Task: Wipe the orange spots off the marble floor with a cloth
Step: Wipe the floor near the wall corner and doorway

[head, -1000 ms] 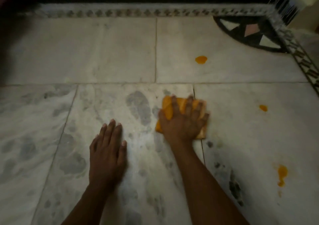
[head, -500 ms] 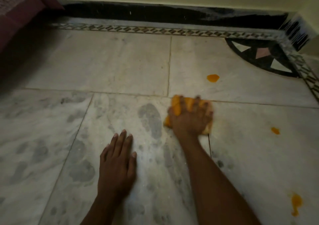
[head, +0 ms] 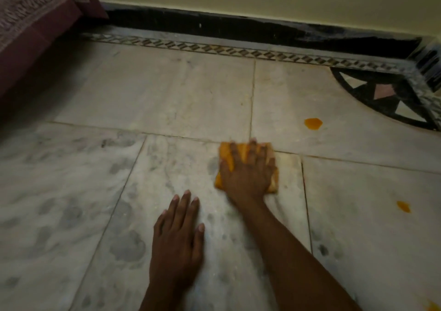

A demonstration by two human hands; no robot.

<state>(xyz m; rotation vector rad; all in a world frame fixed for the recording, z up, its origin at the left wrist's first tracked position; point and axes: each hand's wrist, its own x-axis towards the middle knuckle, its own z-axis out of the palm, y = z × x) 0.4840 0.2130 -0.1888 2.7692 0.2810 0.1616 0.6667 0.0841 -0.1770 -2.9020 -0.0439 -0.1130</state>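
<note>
My right hand [head: 248,169] presses flat, fingers spread, on a folded orange cloth [head: 225,159] that lies on the pale marble floor [head: 167,100] near a tile joint. My left hand [head: 177,236] rests flat on the floor to the near left, fingers straight, holding nothing. An orange spot [head: 313,123] sits on the tile beyond and to the right of the cloth. A smaller orange spot [head: 403,207] lies further right. A third orange spot [head: 433,307] shows at the bottom right corner, cut off by the frame edge.
A black skirting [head: 238,32] and cream wall run along the far side, with a patterned inlay border [head: 214,49] before them. A dark inlaid corner motif [head: 381,95] lies at the right. Maroon patterned fabric [head: 31,31] hangs at the far left.
The view has tilted up, showing more wall and fabric. My right hand has slid the cloth a little to the left and away from me across the tile joint. My left hand has stayed planted.
</note>
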